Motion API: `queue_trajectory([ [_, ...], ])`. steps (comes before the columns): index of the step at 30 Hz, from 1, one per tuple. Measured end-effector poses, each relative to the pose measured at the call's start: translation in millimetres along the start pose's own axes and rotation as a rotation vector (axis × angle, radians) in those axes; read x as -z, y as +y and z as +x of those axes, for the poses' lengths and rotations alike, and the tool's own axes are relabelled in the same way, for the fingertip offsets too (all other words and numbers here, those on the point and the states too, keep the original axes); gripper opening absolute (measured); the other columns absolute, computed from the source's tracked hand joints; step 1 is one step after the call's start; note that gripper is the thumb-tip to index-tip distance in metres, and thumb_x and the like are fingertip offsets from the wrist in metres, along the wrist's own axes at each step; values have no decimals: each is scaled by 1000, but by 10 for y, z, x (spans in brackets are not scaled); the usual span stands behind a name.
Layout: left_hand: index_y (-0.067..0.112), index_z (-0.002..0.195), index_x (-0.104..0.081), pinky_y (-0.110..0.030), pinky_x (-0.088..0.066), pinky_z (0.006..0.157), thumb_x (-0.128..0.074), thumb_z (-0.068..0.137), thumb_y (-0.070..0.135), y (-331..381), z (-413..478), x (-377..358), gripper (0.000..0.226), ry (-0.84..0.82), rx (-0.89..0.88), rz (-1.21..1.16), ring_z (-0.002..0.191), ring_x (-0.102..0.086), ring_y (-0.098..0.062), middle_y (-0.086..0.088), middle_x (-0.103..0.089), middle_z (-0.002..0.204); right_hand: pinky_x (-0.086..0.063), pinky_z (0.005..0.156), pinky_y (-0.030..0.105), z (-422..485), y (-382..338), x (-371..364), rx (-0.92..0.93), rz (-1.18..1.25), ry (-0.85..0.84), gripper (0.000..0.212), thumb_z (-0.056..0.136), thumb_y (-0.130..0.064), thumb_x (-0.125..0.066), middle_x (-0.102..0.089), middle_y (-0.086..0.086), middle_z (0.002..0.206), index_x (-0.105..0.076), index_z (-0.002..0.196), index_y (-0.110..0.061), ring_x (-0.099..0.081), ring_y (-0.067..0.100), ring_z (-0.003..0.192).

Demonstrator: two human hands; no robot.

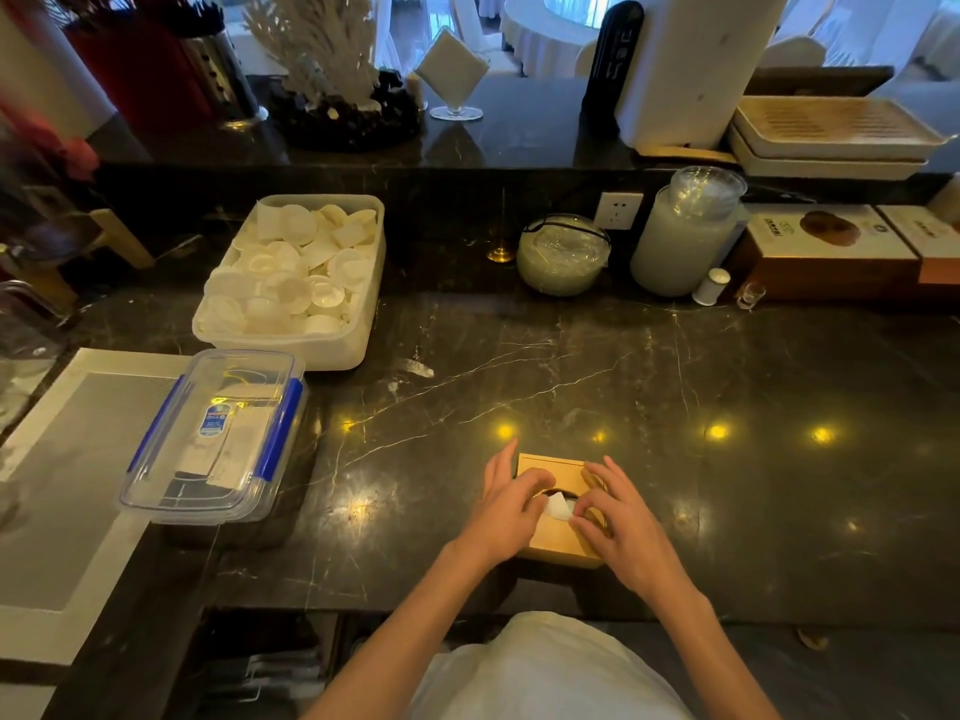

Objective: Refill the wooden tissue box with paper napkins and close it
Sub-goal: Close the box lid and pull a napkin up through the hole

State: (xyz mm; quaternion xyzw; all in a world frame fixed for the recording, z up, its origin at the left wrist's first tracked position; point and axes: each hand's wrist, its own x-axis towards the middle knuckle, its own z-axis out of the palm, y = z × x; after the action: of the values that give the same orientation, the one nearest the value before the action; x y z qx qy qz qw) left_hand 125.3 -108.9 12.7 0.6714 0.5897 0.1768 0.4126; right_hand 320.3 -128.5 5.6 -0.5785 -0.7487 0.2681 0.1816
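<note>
Pinching a white napkin [560, 508] at the wooden tissue box [545, 467] slot, the left hand [506, 506] and right hand [621, 517] hide most of the lid. The clear container [218, 433] label is seemingly unreadable.

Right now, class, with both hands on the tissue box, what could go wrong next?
1. The napkin pinched at the slot by the left hand and right hand may tear if tugged hard.
2. The wooden box sits near the counter front edge; a push could slide it off.

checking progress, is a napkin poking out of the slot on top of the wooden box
Yes, a white napkin sticks up through the dark slot of the wooden box, between both hands' fingertips.
</note>
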Motion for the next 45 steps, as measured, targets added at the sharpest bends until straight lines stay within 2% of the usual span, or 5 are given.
queue_trajectory([
  [11, 19, 117, -69, -55, -15, 120, -53, 99, 16, 185, 103, -1, 24, -87, -41, 378, 151, 15, -30, -6, 1, 166, -25, 111, 26, -47, 63, -34, 53, -7, 31, 7, 91, -28, -64, -33, -8, 157, -62, 93, -35, -8, 5, 150],
  [23, 28, 95, -58, -50, -5, 122, -60, 94, 15, 188, 164, 102, 13, -67, 56, -40, 153, 0, -21, 1, -21, 163, -34, 112, 38, 65, -38, 5, -105, 104, 98, 8, 92, -31, -63, -33, -10, 156, -61, 100, -32, -16, 8, 149],
  [27, 26, 96, -56, -54, -6, 122, -56, 96, 14, 245, 190, 115, 12, -91, 15, -13, 153, 0, -20, 2, -22, 162, -10, 118, 46, 183, -21, 73, -112, 220, -119, 31, 89, -36, -67, -6, -16, 162, -60, 119, -40, 13, 8, 149],
  [34, 33, 102, -61, -55, -2, 119, -56, 96, 35, 103, 189, 168, 8, -158, -20, 12, 152, 1, -19, 4, -18, 164, -1, 120, 54, 297, 20, 175, -167, 200, -231, 7, 89, -36, -66, -18, -9, 163, -72, 85, -36, 14, 14, 150],
  [45, 23, 100, -63, -50, -13, 121, -55, 98, 29, 20, 192, 135, 10, -144, 28, -192, 150, -12, -19, 6, -22, 162, -9, 119, 47, 291, 74, 137, -111, 96, -206, 27, 93, -47, -55, -18, -8, 162, -72, 90, -27, 11, 11, 150],
])
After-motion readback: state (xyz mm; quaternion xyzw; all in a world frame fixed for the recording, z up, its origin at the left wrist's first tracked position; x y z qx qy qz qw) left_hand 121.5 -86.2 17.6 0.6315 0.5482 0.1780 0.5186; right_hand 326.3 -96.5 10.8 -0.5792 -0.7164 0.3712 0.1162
